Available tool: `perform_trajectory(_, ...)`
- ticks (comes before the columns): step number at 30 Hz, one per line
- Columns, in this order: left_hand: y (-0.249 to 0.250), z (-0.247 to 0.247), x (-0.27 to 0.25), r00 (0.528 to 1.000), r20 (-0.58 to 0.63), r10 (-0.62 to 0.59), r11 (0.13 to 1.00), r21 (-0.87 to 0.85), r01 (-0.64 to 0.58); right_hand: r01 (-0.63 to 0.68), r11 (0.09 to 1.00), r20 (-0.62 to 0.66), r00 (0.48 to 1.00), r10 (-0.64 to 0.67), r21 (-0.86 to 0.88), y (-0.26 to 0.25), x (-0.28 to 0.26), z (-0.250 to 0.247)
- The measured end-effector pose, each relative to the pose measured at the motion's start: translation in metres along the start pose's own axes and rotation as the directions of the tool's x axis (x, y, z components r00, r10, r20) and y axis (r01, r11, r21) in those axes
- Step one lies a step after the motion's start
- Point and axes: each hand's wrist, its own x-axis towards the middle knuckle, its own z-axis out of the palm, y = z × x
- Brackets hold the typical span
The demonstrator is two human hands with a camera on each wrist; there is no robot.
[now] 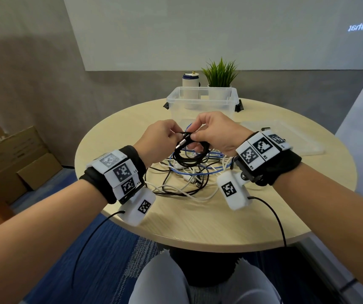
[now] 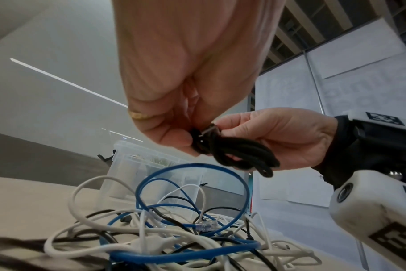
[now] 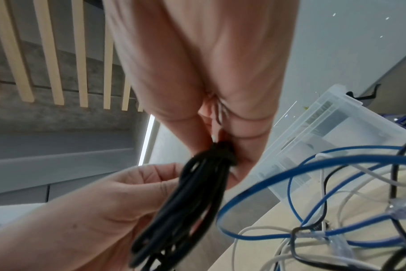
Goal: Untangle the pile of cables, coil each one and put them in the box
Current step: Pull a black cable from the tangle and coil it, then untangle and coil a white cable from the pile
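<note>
Both my hands, left (image 1: 160,137) and right (image 1: 215,132), pinch the coiled black cable (image 1: 189,153) mid-frame; tangled pile (image 1: 187,178) beneath, clear box (image 1: 200,99) behind, lid (image 1: 285,137) right.

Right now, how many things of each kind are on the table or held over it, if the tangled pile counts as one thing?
Clear box: 1
Clear lid: 1
Potted plant: 1
White canister: 1
Tangled cable pile: 1
Black cable coil, held by left hand and right hand: 1
Total: 6
</note>
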Motion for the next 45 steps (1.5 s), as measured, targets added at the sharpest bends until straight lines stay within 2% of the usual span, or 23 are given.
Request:
perform_trajectory(3,-0.001,0.000,-0.002,0.999,-0.038,-0.034,0.997,-0.066,0.031,0.005,0.999,0.027,1.000,-0.007,0.050,0.000,-0.002,-0.001)
perform_trajectory(6,-0.001,-0.002,-0.001,1.000,-0.015,-0.011,0.998,-0.061,0.010,-0.009,0.998,0.007,1.000,0.008,0.058,0.001,-0.001,-0.001)
perform_trajectory(10,0.001,-0.008,-0.002,0.992,0.118,-0.034,0.981,-0.187,0.056,-0.015,0.998,-0.065,0.998,0.019,0.059,0.003,0.002,0.001)
perform_trajectory(13,0.002,-0.009,-0.004,0.983,0.183,-0.029,0.992,-0.111,0.051,-0.008,0.997,-0.081,0.997,0.014,0.077,0.002,0.003,0.004)
perform_trajectory(16,0.005,-0.012,-0.005,0.988,0.151,0.003,1.000,0.009,-0.005,-0.010,0.996,-0.062,0.998,0.016,0.087,0.000,0.002,0.006)
perform_trajectory(21,0.004,-0.021,-0.012,0.961,0.271,-0.058,0.989,-0.116,0.093,-0.016,0.998,-0.043,0.999,0.019,0.064,0.000,0.001,0.010)
perform_trajectory(25,-0.001,-0.030,-0.016,0.967,0.245,-0.065,0.994,-0.074,0.085,-0.013,0.995,0.017,1.000,0.011,0.102,-0.005,0.000,0.020)
perform_trajectory(27,-0.007,-0.034,-0.018,0.966,0.240,-0.096,0.989,-0.091,0.121,-0.008,0.999,0.027,1.000,0.007,0.046,-0.007,0.001,0.022)
perform_trajectory(29,-0.015,-0.042,-0.021,0.958,0.249,-0.142,0.979,-0.110,0.173,0.018,0.993,0.016,1.000,-0.016,-0.116,-0.007,0.002,0.024)
perform_trajectory(31,-0.025,-0.052,-0.023,0.944,0.265,-0.198,0.960,-0.143,0.241,0.070,0.945,0.011,0.997,-0.070,-0.320,-0.008,0.002,0.026)
perform_trajectory(33,-0.038,-0.062,-0.026,0.932,0.255,-0.258,0.940,-0.156,0.303,0.105,0.885,0.053,0.994,-0.090,-0.454,-0.009,-0.003,0.033)
perform_trajectory(35,-0.049,-0.069,-0.030,0.922,0.225,-0.315,0.922,-0.159,0.354,0.137,0.811,0.182,0.983,-0.038,-0.569,-0.009,-0.010,0.043)
perform_trajectory(37,-0.059,-0.074,-0.032,0.907,0.200,-0.371,0.892,-0.196,0.408,0.195,0.687,0.316,0.947,0.054,-0.700,-0.007,-0.015,0.055)
perform_trajectory(40,-0.069,-0.080,-0.036,0.876,0.208,-0.434,0.835,-0.272,0.479,0.250,0.564,0.390,0.910,0.142,-0.787,-0.005,-0.016,0.072)
perform_trajectory(45,-0.077,-0.085,-0.040,0.833,0.199,-0.516,0.732,-0.403,0.549,0.282,0.479,0.414,0.889,0.194,-0.831,-0.005,-0.005,0.092)
